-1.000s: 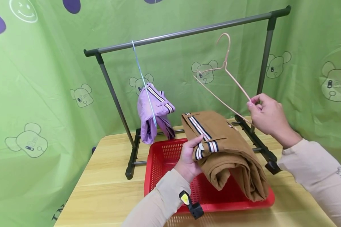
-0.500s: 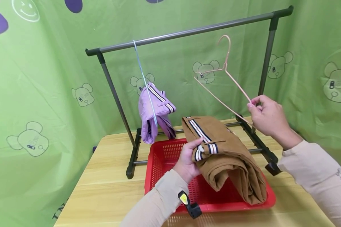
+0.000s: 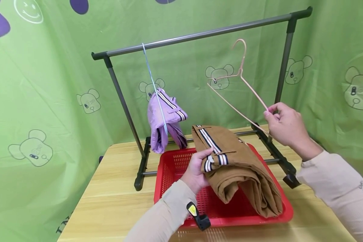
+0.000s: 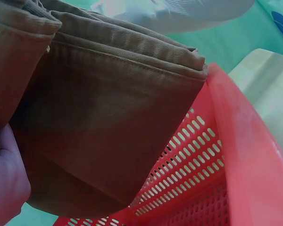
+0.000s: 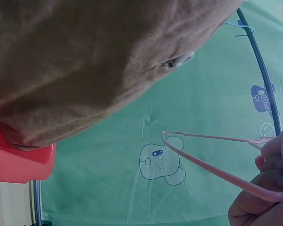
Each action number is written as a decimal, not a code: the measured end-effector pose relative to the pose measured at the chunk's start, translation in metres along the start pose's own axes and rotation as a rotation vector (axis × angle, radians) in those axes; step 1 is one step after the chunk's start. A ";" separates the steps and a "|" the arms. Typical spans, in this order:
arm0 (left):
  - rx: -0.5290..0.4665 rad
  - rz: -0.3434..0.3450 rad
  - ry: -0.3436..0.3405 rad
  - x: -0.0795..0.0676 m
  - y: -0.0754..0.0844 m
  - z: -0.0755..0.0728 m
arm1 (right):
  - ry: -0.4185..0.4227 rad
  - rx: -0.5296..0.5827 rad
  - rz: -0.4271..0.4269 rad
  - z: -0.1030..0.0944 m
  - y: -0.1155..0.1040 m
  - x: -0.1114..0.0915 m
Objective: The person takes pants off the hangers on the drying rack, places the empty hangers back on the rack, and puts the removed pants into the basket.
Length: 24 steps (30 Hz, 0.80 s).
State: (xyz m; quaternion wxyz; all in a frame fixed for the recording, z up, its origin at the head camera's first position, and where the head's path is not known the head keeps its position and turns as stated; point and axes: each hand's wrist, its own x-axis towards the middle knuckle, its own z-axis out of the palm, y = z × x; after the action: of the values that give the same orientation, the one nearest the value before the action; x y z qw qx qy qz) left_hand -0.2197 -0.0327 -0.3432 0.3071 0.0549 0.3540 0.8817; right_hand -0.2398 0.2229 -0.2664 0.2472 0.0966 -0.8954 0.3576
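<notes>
Folded brown trousers point(image 3: 245, 153) with a striped waistband are gripped at the waist by my left hand point(image 3: 196, 172), its thumb on top and the fingers hidden beneath. They hang above a red plastic basket point(image 3: 230, 221). My right hand point(image 3: 287, 127) pinches one end of a pink clothes hanger point(image 3: 241, 65), held up with its hook on top, apart from the trousers. In the right wrist view, fingers close around the hanger's wire point(image 5: 212, 170). In the left wrist view, the layered trousers point(image 4: 108, 108) cover part of the basket point(image 4: 257, 141).
Behind the basket stands a metal clothes rack point(image 3: 199, 34) on a wooden table point(image 3: 109, 188). Lilac trousers point(image 3: 164, 112) hang from it on a blue hanger point(image 3: 152, 80) towards the left. A green printed curtain point(image 3: 60, 134) surrounds the table.
My left hand and the brown trousers have sunk a little and shifted slightly left. The pink hanger has dropped slightly in my right hand, whose pinch is unchanged.
</notes>
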 end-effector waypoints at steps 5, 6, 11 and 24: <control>0.002 0.008 0.005 -0.001 0.002 -0.004 | 0.008 -0.005 -0.004 0.000 0.000 -0.001; -0.001 0.007 0.001 -0.001 0.002 -0.005 | 0.010 -0.005 -0.004 0.000 -0.001 -0.001; 0.006 -0.016 -0.006 -0.004 0.006 -0.010 | 0.012 0.001 -0.005 -0.001 0.000 -0.001; 0.062 -0.081 0.042 -0.013 0.015 -0.018 | 0.012 -0.001 -0.008 -0.001 0.001 0.000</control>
State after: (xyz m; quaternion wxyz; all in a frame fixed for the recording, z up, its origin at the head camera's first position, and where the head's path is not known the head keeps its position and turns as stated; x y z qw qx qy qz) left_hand -0.2226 -0.0587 -0.3451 0.3333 0.0317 0.3896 0.8580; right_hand -0.2399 0.2246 -0.2659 0.2540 0.0977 -0.8937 0.3567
